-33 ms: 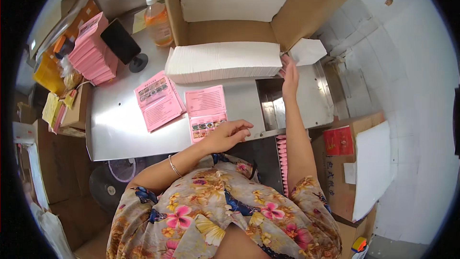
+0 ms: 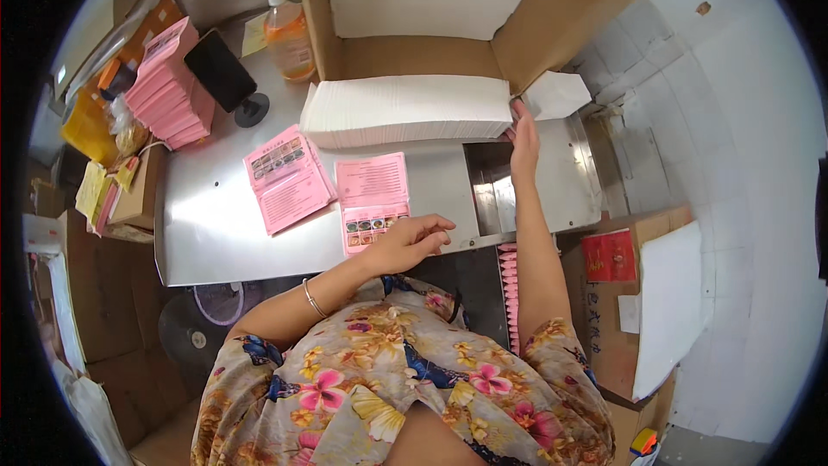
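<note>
While outstretched right hand point(image 2: 524, 142) touches white stack point(image 2: 405, 110), left hand point(image 2: 410, 243) half-curled

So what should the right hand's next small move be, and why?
I'd probably have the right hand ease one piece off the white stack: its fingers are at the stack's right end, though whether they grip anything is hard to see. The left hand looks empty, by the right-hand pink leaflet pile, so it seems free to receive it.
</note>
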Motion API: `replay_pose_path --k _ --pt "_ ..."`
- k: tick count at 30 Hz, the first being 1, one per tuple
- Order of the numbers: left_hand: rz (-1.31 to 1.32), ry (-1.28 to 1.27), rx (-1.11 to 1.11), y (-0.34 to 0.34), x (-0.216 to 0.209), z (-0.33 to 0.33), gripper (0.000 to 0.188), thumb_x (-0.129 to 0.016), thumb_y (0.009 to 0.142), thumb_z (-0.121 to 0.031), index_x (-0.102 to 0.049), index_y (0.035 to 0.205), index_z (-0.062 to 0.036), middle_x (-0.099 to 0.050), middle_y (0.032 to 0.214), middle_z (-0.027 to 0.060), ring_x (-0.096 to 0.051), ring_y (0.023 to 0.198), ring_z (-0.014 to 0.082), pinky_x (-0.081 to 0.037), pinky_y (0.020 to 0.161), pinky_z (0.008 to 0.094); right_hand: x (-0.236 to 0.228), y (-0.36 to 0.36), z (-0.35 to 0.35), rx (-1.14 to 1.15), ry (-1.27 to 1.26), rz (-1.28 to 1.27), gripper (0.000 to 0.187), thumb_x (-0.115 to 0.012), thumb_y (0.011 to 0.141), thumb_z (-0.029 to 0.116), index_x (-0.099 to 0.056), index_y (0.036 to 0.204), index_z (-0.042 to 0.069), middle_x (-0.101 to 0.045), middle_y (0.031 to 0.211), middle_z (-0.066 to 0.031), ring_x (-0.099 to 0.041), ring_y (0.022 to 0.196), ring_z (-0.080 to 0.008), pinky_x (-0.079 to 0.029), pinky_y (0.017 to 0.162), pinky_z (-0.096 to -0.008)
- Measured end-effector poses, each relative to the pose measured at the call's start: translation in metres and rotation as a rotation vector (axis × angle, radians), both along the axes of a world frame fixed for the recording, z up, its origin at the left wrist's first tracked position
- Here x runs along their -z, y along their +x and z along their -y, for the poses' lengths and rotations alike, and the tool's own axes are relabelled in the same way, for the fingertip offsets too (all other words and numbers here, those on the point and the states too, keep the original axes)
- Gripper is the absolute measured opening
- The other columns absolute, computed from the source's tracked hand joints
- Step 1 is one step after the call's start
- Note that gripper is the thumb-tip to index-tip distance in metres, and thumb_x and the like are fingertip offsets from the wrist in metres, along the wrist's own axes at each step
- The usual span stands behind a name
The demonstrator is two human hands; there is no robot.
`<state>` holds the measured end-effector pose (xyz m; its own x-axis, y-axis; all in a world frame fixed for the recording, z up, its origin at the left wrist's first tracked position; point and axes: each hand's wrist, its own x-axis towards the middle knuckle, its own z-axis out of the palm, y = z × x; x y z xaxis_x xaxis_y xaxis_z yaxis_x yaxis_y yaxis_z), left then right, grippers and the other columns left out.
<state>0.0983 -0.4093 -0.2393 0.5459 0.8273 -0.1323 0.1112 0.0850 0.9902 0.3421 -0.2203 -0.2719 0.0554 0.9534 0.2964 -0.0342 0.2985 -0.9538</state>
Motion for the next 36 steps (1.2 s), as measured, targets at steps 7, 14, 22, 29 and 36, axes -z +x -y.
replay_pose_path --k 7,14,22,29,36 --pt "0.075 -0.012 -0.076 -0.016 0.005 0.003 0.034 -0.053 0.105 -0.022 -0.058 0.130 0.0001 -0.070 0.101 0.0082 -0.065 0.085 0.0116 -0.054 0.078 0.0279 -0.011 -0.040 0.030 0.109 0.432 0.718 0.059 -0.073 0.087 0.017 -0.050 0.140 0.004 -0.046 0.141 -0.0217 -0.044 0.136 -0.0347 -0.037 0.110 -0.0428" --pt "0.163 0.027 -0.048 0.004 0.002 0.002 0.031 -0.055 0.103 -0.020 -0.060 0.125 0.0010 -0.069 0.093 0.0064 -0.064 0.080 0.0103 -0.055 0.076 0.0283 -0.008 -0.077 0.018 0.250 0.352 0.624 0.047 -0.078 0.075 0.014 -0.048 0.111 0.006 -0.041 0.142 -0.0258 -0.040 0.137 -0.0417 -0.036 0.110 -0.0465" --pt "-0.080 0.664 -0.432 0.046 -0.024 -0.034 0.050 -0.057 0.101 -0.021 -0.043 0.144 0.0007 -0.050 0.138 0.0196 -0.056 0.119 0.0242 -0.050 0.095 0.0344 -0.019 -0.029 0.056 0.387 0.269 0.395 0.046 -0.078 0.074 0.012 -0.047 0.108 0.003 -0.047 0.133 -0.0250 -0.043 0.132 -0.0415 -0.035 0.108 -0.0471" --pt "0.594 -0.133 -0.314 0.151 -0.015 -0.109 0.046 -0.049 0.103 -0.035 -0.051 0.133 -0.0004 -0.061 0.126 0.0164 -0.063 0.108 0.0290 -0.052 0.095 0.0356 -0.080 0.023 0.129 0.545 0.329 0.583 0.078 -0.080 0.076 0.011 -0.041 0.144 0.003 -0.044 0.147 -0.0219 -0.044 0.135 -0.0339 -0.041 0.107 -0.0443" --pt "0.370 -0.576 -0.025 0.198 0.028 -0.093 0.036 -0.046 0.104 -0.038 -0.060 0.114 -0.0059 -0.068 0.101 0.0084 -0.066 0.084 0.0189 -0.058 0.074 0.0342 -0.026 0.102 0.105 0.441 0.272 1.261 0.081 -0.073 0.082 0.019 -0.038 0.153 0.005 -0.044 0.154 -0.0142 -0.038 0.141 -0.0369 -0.031 0.115 -0.0470"
